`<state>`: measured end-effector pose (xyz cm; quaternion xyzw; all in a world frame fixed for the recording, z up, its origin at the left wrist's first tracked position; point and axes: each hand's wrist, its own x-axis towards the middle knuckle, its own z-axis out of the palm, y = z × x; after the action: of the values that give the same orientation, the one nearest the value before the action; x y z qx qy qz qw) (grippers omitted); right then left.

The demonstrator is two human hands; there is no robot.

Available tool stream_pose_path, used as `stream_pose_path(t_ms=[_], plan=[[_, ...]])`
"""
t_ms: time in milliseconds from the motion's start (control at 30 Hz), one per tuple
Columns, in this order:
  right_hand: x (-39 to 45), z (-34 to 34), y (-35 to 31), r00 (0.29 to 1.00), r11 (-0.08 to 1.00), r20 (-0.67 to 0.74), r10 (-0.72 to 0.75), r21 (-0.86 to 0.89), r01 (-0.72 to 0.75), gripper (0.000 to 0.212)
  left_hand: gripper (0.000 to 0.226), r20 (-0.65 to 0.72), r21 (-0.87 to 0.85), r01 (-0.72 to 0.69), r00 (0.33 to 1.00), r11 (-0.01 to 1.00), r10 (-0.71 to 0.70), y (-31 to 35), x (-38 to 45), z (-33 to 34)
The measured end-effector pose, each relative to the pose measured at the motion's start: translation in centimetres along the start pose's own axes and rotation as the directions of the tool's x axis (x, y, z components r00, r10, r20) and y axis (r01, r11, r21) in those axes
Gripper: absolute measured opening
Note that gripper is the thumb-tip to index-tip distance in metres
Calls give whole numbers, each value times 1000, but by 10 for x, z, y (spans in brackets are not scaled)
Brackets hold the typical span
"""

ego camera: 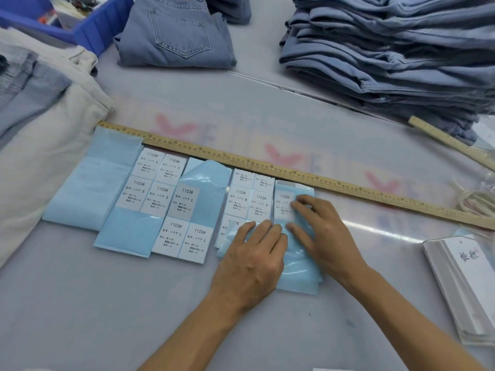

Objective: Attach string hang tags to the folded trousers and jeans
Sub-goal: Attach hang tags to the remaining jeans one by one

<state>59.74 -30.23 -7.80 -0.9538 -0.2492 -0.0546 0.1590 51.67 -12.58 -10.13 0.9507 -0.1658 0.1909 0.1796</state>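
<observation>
Several light-blue backing sheets with white "1103#" size stickers [176, 234] lie in a row on the table, just below a long wooden ruler [294, 174]. My left hand [254, 261] presses flat on the rightmost blue sheet [300, 274]. My right hand [321, 231] rests beside it, its fingertips touching a sticker near that sheet's top. A stack of white hang tags [466, 287] sits at the right edge. Pale strings [474, 199] lie in a bundle further back on the right. Folded blue jeans [174, 36] lie at the back, with a tall pile of jeans [396, 54] to the right.
Beige and grey trousers [40, 145] spread over the left side of the table. A blue plastic bin [91, 25] stands at the back left. A second wooden ruler [450, 143] lies slanted at the right, partly under the jeans pile.
</observation>
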Motion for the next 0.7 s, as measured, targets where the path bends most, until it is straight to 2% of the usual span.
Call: stream_pose_path(t_ms=[133, 233, 300, 400, 500, 567, 700], plan=[[-4, -3, -9, 1000, 1000, 9, 0, 18, 0, 42, 17, -43, -29, -54, 998, 998, 53, 1, 0, -6], [-3, -6, -14, 998, 996, 3, 56, 74, -56, 41, 14, -79, -65, -50, 996, 997, 45, 2, -1, -14], [-6, -5, -17, 997, 993, -15, 70, 98, -68, 40, 15, -124, -141, 17, 992, 990, -35, 1, 2, -20], [-10, -1, -16, 999, 997, -38, 32, 77, -29, 38, 23, -159, -275, 195, 956, 941, -245, -5, 24, -30], [-15, 1, -14, 998, 998, -67, 3, 59, 1, 35, 20, -45, -344, 368, 912, 864, -407, -16, 56, -35], [-18, 3, -14, 997, 999, -79, -6, 49, 9, 34, 19, 53, -320, 379, 922, 869, -383, -22, 71, -32], [-21, 4, -13, 997, 999, -72, -7, 46, 10, 32, 27, 161, -289, 288, 955, 913, -250, -24, 87, -22]])
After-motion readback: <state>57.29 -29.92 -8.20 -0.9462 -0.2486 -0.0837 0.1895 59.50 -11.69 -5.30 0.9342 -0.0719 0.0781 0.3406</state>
